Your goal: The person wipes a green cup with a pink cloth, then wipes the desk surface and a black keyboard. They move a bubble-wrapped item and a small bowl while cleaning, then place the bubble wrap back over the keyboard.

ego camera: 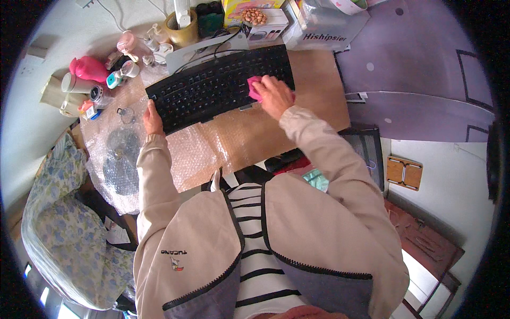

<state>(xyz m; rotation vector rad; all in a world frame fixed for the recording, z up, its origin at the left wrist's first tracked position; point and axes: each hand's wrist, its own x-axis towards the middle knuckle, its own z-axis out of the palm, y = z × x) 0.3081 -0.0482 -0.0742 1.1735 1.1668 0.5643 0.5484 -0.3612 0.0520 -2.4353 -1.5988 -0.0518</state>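
Note:
A black computer keyboard [215,85] lies at a slant across the desk before me, its left end nearer to me than its right. My left hand [152,119] grips the keyboard's left end, the thumb up along its edge. My right hand [275,97] is over the right part of the keys and presses a pink cloth [255,88] on them. Part of the cloth is hidden under my palm and fingers. A black cable [216,52] runs from the keyboard's back edge.
Bubble wrap [191,155] covers the left of the brown desk [318,87]. Bottles and jars, a pink vase-like object [88,67] among them, crowd the back left. Packing tape [181,30], a bowl of nuts [254,16] and a plastic bag [318,32] stand behind the keyboard.

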